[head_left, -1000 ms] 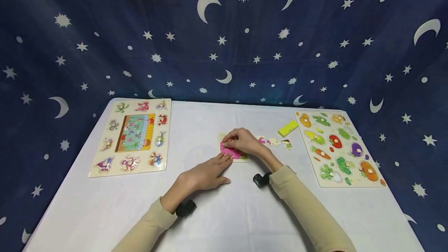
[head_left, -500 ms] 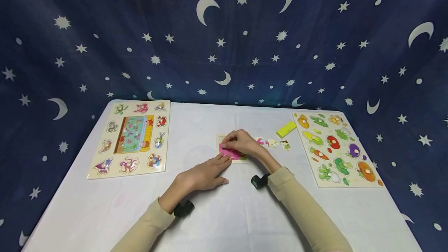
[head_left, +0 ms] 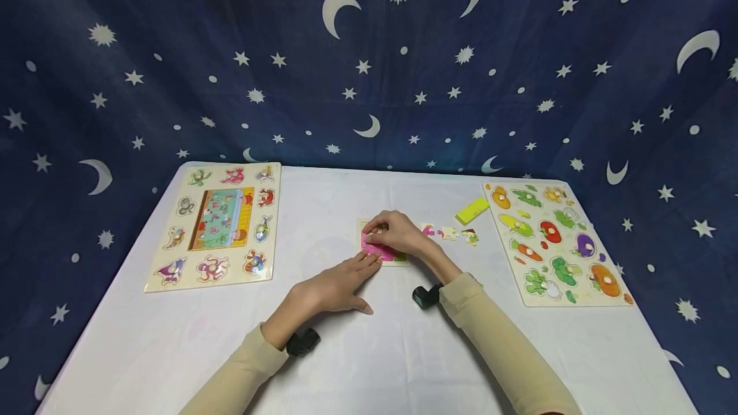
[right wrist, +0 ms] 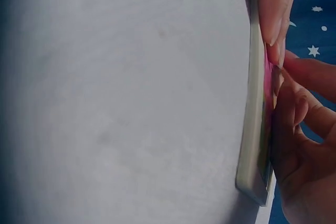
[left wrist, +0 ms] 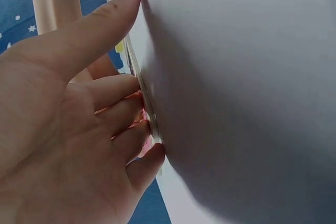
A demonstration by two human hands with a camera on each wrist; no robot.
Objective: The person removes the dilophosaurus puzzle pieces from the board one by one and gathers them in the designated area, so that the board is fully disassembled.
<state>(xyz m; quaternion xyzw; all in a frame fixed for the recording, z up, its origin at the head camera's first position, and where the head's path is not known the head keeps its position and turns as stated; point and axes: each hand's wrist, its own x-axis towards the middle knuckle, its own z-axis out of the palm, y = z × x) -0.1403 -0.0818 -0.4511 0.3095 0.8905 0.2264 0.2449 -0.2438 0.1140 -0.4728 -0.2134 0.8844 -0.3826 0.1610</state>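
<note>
A small jigsaw puzzle board (head_left: 398, 263) with a pale wooden frame and a mostly pink picture lies mid-table. My left hand (head_left: 340, 284) rests at its near left edge, fingers straight and thumb spread. In the left wrist view the fingertips (left wrist: 152, 156) press along the frame's side. Over the board, my right hand (head_left: 399, 234) has thumb and curled fingers together on the pink part, pinching a puzzle piece that is mostly hidden by the fingers. The right wrist view shows these fingers low against the board (right wrist: 254, 129), beside the left fingertips.
Several loose jigsaw pieces (head_left: 448, 234) lie in a row right of the board. Behind them is a yellow-green block (head_left: 472, 211). A sea-animal peg puzzle (head_left: 265, 268) lies at left, a vegetable peg puzzle (head_left: 542, 255) at right. A starry blue curtain (head_left: 369, 69) hangs behind the table.
The right thumb and fingers shift slightly on the pink picture, staying at its left part. The left hand keeps its place at the board's edge, its thumb a little lower.
</note>
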